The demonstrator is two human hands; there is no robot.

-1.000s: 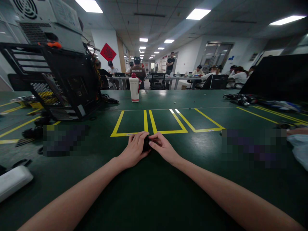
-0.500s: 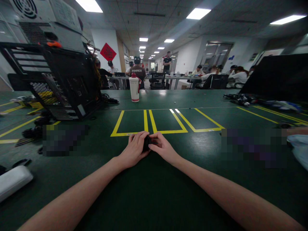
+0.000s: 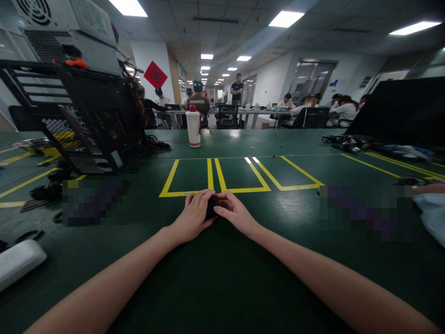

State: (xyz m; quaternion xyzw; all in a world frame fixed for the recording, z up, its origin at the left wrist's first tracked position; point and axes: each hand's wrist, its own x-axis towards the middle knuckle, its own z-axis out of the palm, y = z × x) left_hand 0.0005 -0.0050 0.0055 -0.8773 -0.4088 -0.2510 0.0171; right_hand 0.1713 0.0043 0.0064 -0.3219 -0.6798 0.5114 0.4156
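Observation:
Both of my hands meet over the green tabletop point(image 3: 194, 287), around a small black object point(image 3: 210, 207) whose kind I cannot make out. My left hand point(image 3: 194, 215) wraps round it from the left and hides much of it. From the right, my right hand point(image 3: 236, 212) pinches its edge between thumb and fingers. Just beyond my fingertips run yellow tape outlines point(image 3: 236, 190) stuck on the table.
A white cup with a red lid point(image 3: 193, 127) stands farther back. An opened black computer case point(image 3: 100, 120) rises at the left, near a white object point(image 3: 21, 264). Cables point(image 3: 344, 141) and a dark panel point(image 3: 403, 113) lie right. Another person's sleeve point(image 3: 433, 211) shows at the right edge.
My hands keep their grip on the black object almost unmoved; the right thumb has shifted very slightly. The view has moved a little.

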